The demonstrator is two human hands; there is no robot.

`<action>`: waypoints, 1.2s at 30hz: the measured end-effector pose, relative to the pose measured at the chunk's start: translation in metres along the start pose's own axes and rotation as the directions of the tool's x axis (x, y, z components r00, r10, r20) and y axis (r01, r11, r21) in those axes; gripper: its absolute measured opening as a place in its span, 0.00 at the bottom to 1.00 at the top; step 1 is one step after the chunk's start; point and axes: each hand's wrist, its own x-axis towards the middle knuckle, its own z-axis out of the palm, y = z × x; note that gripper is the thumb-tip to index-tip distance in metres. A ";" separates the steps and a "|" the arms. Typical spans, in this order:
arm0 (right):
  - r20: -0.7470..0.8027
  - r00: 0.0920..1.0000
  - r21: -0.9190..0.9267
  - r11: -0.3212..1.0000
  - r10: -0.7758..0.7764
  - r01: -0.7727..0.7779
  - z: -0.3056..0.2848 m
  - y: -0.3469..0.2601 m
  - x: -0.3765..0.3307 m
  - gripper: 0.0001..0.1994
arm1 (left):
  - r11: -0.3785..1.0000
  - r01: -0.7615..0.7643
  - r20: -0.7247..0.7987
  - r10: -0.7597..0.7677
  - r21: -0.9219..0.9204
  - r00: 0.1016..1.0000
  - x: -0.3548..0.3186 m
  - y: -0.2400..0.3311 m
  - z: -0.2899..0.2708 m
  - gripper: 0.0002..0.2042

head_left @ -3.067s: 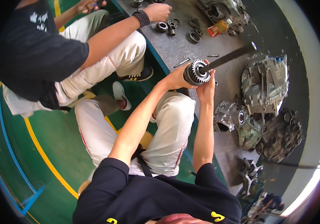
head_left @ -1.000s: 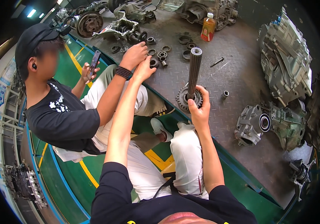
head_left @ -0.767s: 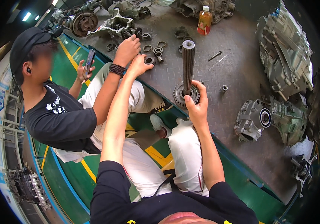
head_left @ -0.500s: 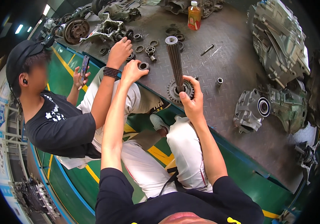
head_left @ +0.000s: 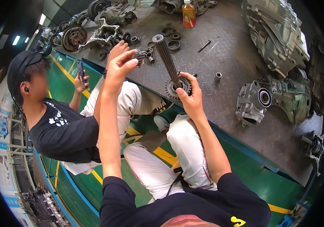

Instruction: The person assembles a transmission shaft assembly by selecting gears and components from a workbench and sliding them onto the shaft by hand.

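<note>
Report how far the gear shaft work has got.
Done: one toothed gear sits at the base of the splined shaft, stood upright on the steel plate. In hand: the right hand steadies that base, while the left hand lifts a small dark part. Left: loose rings lie on the plate.

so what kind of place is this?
Likely a vehicle gearbox repair or training workshop: gearbox housings and loose bearing rings lie on a steel plate floor, and the right hand holds a geared shaft.
</note>
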 end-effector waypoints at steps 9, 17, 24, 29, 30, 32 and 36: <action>0.016 0.999 -0.064 0.997 0.032 -0.031 -0.006 -0.002 -0.008 0.29 | 0.954 -0.025 0.107 0.060 -0.298 0.992 -0.018 0.072 0.033 0.26; -0.002 0.998 -0.115 0.992 -0.060 0.060 -0.008 -0.014 -0.003 0.31 | 0.984 -0.177 0.145 0.175 0.001 0.974 -0.015 0.124 0.073 0.30; -0.020 0.999 -0.096 0.994 -0.045 0.043 -0.007 -0.009 -0.001 0.32 | 0.956 -0.249 0.140 0.229 0.152 0.963 -0.017 0.132 0.094 0.27; -0.010 0.999 -0.099 0.994 -0.047 0.046 -0.007 -0.010 0.000 0.33 | 0.923 -0.271 0.122 0.246 0.275 0.962 -0.017 0.123 0.102 0.26; -0.020 0.997 -0.111 0.992 -0.068 0.065 -0.005 -0.010 0.001 0.34 | 0.911 -0.283 0.136 0.252 0.299 0.958 -0.017 0.119 0.102 0.25; -0.021 0.999 -0.107 0.993 -0.050 0.047 -0.006 -0.011 0.000 0.34 | 0.918 -0.216 0.142 0.177 0.332 0.974 -0.020 0.106 0.100 0.26; -0.024 1.000 -0.093 0.996 -0.002 -0.001 -0.010 -0.012 -0.001 0.35 | 0.894 -0.231 0.178 0.173 0.384 0.969 -0.026 0.075 0.107 0.25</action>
